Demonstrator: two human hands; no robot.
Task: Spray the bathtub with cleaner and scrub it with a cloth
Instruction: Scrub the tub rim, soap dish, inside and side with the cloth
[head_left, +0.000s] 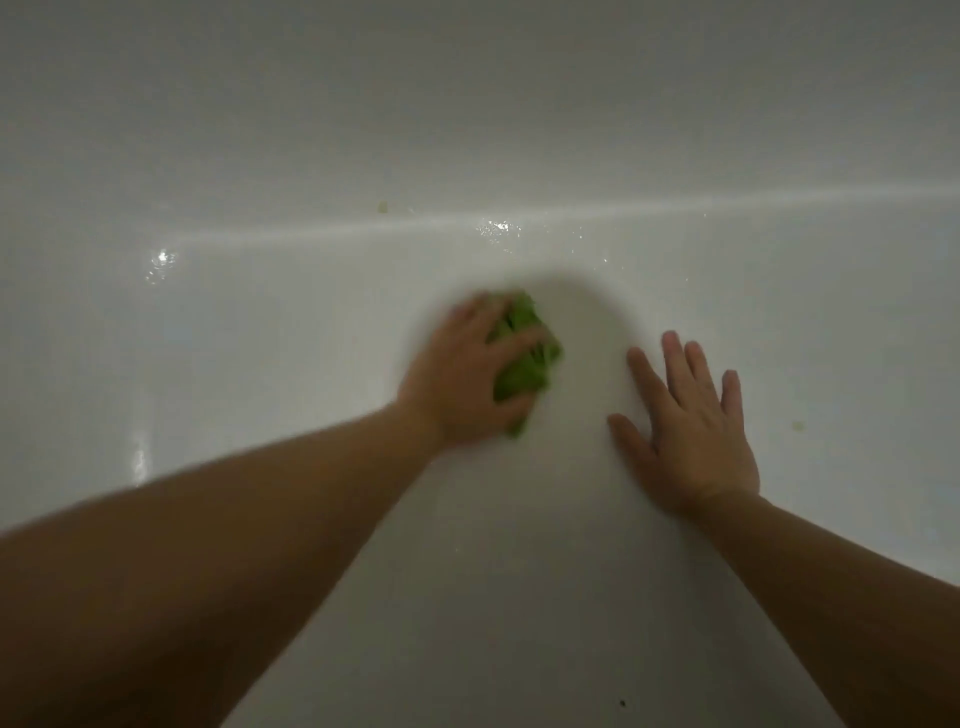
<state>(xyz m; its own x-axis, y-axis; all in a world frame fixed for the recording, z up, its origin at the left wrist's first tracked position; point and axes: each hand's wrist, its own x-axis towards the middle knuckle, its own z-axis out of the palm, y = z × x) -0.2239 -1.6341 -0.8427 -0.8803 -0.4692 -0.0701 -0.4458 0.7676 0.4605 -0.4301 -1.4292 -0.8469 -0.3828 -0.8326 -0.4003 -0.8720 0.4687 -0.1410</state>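
The white bathtub (260, 338) fills the whole view, its surface wet and glossy. My left hand (457, 379) grips a crumpled green cloth (527, 353) and presses it against the tub floor near the middle; the hand and cloth are blurred. To the right, my right hand (691, 421) lies flat on the tub surface with straight, spread fingers, holding nothing. No spray bottle is in view.
Water droplets glint along the bright bend (498, 228) where the tub floor meets the far wall. Small greenish specks sit at the upper left (383, 207) and at the right (798, 426). A dark speck (622, 703) lies near the bottom edge.
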